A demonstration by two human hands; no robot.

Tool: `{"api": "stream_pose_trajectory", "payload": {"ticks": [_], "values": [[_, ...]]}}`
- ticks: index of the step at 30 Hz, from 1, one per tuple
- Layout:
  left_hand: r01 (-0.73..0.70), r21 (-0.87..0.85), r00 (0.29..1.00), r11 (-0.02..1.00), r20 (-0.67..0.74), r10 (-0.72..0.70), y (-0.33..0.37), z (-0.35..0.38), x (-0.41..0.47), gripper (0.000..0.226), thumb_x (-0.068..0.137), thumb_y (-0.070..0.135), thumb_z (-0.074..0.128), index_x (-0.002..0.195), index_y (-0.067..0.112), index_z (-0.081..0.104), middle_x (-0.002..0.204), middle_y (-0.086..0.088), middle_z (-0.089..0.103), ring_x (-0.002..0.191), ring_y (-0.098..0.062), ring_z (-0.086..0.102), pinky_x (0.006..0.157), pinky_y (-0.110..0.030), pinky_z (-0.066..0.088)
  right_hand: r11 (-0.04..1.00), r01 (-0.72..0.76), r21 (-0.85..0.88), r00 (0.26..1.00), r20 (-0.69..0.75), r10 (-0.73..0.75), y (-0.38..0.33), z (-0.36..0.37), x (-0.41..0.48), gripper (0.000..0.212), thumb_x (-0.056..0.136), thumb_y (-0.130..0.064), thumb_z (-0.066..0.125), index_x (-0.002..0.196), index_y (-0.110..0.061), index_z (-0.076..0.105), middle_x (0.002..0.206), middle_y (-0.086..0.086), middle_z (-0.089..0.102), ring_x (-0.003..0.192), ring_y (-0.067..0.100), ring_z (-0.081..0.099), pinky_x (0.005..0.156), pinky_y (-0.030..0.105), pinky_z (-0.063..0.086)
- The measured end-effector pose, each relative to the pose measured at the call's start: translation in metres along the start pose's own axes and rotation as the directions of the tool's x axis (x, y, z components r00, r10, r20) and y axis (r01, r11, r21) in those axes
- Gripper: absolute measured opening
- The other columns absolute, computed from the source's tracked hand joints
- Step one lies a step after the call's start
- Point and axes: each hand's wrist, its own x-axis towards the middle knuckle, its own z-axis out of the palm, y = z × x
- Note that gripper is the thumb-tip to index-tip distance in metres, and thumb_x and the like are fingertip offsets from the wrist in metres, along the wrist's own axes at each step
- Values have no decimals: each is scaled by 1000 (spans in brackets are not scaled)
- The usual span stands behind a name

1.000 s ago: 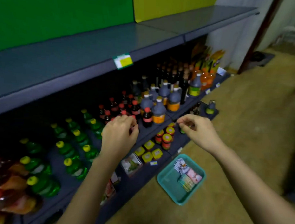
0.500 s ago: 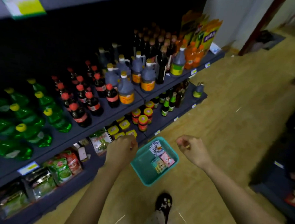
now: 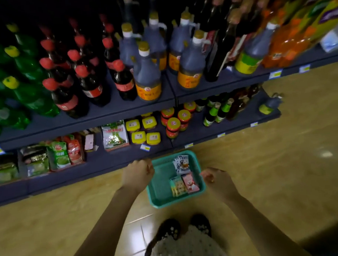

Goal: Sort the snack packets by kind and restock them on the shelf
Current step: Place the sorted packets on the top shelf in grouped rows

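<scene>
floor: tan glossy tiles [image 3: 282, 161]; bright glare spot on the right
furniture: dark blue-grey shelf unit [image 3: 109, 113]; two tiers showing; little price tags [image 3: 275, 74] along the front edges
light: pretty dim; back of the top tier goes nearly black, can't really tell what's behind

Left hand [image 3: 137, 174] is back-on, fingers curled under, so no idea if anything's in it. Same with the right hand [image 3: 217, 179]. Each covers a bit of the teal basket [image 3: 159, 188] rim. Print on the snack packets [image 3: 190, 183] between them is too small to read. Dark bottles [image 3: 148, 70] far above the hands are cut off at the top edge. The orange bottles [image 3: 288, 43] up past the right hand are pure blur.
</scene>
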Motion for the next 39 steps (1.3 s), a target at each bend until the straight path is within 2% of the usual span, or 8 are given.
{"api": "stream_pose_trajectory", "payload": {"ticks": [3,7,9,14,20,25,35,39], "values": [[76,1,997,997,1,-76,-7,50,20,21,90,28,46,100,20,62,101,-4,69,99,-30,62,76,-34,48,999,52,15,996,74,-53,28,24,43,23,89,-9,53,104,-14,69,105,5,72,94,19,67,82,28,50],[194,-76,980,978,49,-191,-23,147,49,21,90,26,46,102,21,62,105,-5,69,102,-32,62,79,-35,48,997,75,12,984,162,-76,80,85,110,14,91,-12,55,98,-15,66,103,10,70,75,12,63,53,6,44],[222,-101,974,970,74,-215,-36,204,68,22,88,26,47,104,23,62,106,-3,69,103,-30,62,82,-34,48,998,69,5,973,221,-68,111,127,146,14,91,-11,55,90,-22,62,107,15,67,73,12,61,48,11,44],[272,-143,958,952,135,-253,-70,343,115,21,87,25,49,103,25,63,108,1,68,102,-24,63,81,-32,49,993,86,-83,945,321,-55,183,233,229,28,88,-13,61,115,-7,58,116,11,65,100,21,64,77,24,53],[312,-256,945,915,187,-269,-110,475,151,17,84,18,51,93,22,65,104,-3,70,98,-26,65,84,-37,52,942,263,-208,909,381,-170,236,327,299,56,83,-22,67,134,-14,43,136,5,50,123,18,49,100,26,40],[310,-323,945,894,206,-253,-134,545,170,19,90,21,49,98,13,64,104,-10,69,96,-28,65,85,-38,52,778,483,-402,836,478,-272,256,367,340,80,78,-34,70,144,-17,29,153,3,29,142,21,22,114,34,19],[450,-548,893,705,299,-338,-117,602,173,19,90,15,52,101,5,63,91,-15,64,79,-23,56,66,-25,40,611,597,-520,794,492,-357,267,384,353,83,67,-56,72,132,-14,40,135,6,42,124,22,38,100,36,36],[481,-664,876,572,376,-301,-110,612,172,21,93,11,47,106,2,61,99,-19,63,85,-21,54,85,-37,48,643,562,-520,820,451,-353,271,384,349,82,63,-59,74,127,-19,41,134,4,48,119,23,46,93,35,41]]}}
